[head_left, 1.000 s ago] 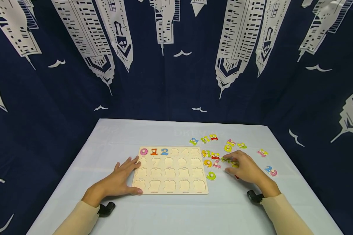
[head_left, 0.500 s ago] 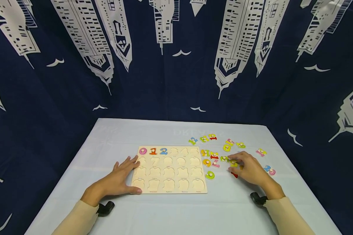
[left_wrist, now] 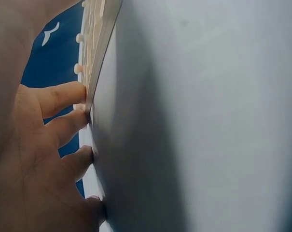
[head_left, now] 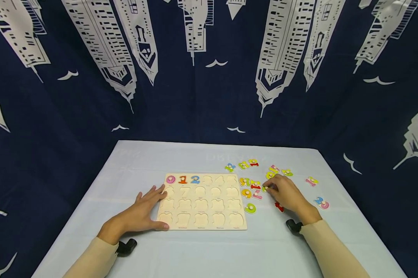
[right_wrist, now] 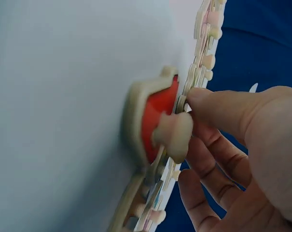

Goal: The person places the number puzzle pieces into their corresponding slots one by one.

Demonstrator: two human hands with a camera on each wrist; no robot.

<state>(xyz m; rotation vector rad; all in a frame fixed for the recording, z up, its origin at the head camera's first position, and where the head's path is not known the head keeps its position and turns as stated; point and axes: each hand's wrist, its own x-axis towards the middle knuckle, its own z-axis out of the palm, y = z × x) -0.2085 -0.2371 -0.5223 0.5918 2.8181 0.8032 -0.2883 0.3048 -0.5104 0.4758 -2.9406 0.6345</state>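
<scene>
Green number piece (head_left: 266, 188), at right hand (head_left: 286, 195) fingertips

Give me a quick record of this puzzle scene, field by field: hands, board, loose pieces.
left hand: flat on the table, fingers against the board's left edge
right hand: fingertips among the loose number pieces
puzzle board: 0, 1, 2 seated in the top row, other slots empty
loose number pieces: scattered right of the board
table: pale cloth
</scene>
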